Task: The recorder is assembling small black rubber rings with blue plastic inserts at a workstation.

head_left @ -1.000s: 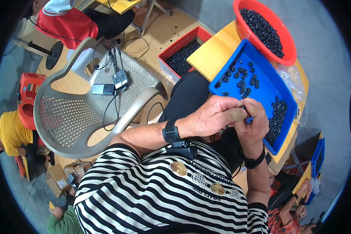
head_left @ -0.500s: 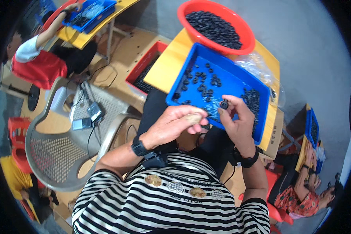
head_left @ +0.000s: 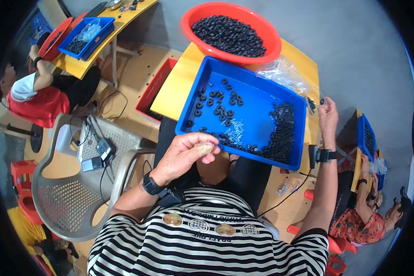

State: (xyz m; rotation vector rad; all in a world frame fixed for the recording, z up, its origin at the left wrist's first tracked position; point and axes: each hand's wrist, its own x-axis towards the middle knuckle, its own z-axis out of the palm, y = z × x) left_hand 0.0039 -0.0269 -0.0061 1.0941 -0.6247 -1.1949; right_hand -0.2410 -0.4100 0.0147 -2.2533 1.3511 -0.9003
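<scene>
Pinching a small black part (head_left: 322, 100) at its fingertips, the right hand (head_left: 328, 118) sits just beyond the right edge of the blue tray (head_left: 255, 103), near the clear plastic bag (head_left: 285, 76). Part shows too small to make out its form. Left hand (head_left: 184, 156) is at the tray's near left corner, fingers curled, the thumb's tan covering (head_left: 204, 148) laid close against them; cannot tell whether anything is held beneath. Loose black rings (head_left: 198, 112) lie scattered in the tray's left half, a dense heap of small black pieces (head_left: 283, 133) at its right.

Handling, judged by look: part light, probably firm plastic or rubber, unlikely to break; being so small, it could slip or roll if squeezed off-centre. Best hold: thumb and index finger on opposite sides of its outer wall, pressure light and even.
</scene>
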